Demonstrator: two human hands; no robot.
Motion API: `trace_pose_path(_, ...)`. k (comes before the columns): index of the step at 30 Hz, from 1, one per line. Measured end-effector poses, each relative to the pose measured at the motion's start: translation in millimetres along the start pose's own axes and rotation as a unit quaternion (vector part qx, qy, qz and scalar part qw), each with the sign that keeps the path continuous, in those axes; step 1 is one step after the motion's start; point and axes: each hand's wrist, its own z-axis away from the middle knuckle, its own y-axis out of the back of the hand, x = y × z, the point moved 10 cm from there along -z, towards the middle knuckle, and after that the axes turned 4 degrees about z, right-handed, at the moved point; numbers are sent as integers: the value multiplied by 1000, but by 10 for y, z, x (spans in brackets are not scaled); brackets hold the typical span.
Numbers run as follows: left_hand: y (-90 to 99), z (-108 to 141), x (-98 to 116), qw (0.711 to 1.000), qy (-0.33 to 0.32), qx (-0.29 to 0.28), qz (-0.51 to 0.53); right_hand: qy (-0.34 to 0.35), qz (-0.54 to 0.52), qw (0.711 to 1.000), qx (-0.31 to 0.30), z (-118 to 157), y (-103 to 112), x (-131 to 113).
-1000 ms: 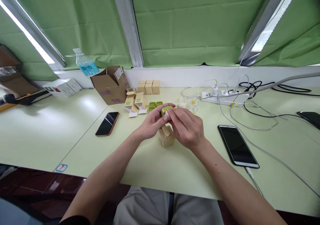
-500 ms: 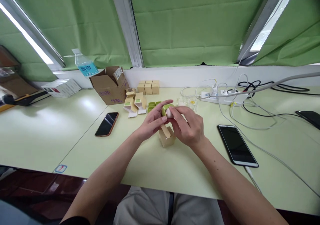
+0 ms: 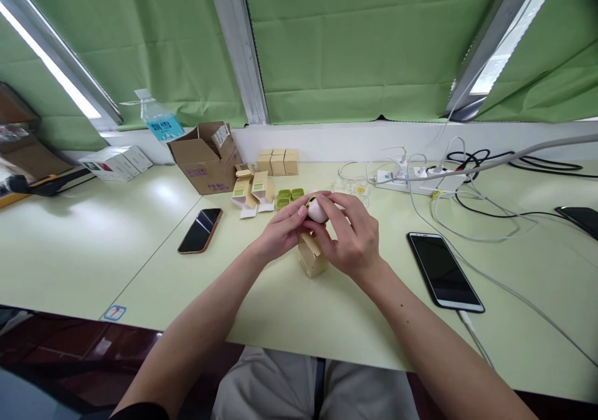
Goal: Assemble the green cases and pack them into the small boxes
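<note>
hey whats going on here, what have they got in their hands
A person is handling a small rounded white piece, with a little green showing at its edge. The left hand and right hand both hold it above the table. A small box stands just below the hands. Beyond them are some green pieces and three more boxes by the wall.

Black sleeve edge [image 3: 141, 411], light greyish trousers [image 3: 266, 386]
</note>
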Motion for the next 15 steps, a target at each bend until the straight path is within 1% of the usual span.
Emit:
trace_pose_path(4,-91,-5,25,1000,-1,-25,3,1,-1,1000,16,-2,38,-19)
trace_pose_path(6,-106,-10,27,1000,-4,-17,1,7,-9,1000,22,-3,40,-29)
trace_pose_path(11,-62,-18,3,999,-2,32,-39,21,-18,1000,10,35,-47,-44)
trace_pose_path(15,-80,-14,-4,999,8,23,-28,26,-20,999,7,66,-94,-47)
